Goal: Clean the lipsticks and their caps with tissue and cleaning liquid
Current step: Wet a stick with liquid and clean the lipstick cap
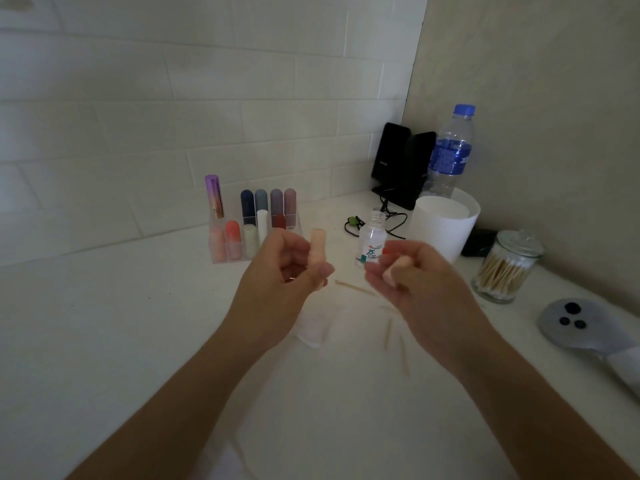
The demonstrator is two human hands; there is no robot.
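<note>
While left hand (280, 271) fingers clamp the peach lipstick (317, 249) and right hand (412, 277) fingers clamp its cap (398, 266), the open alcohol bottle (371, 242) stands at the cap's eleven o'clock. A stray knuckle could spill it.

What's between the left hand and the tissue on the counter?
Nothing visible. The tissue lies bare just below the left hand, which grips a peach lipstick piece; loose sticks lie to its right, apart.
</note>
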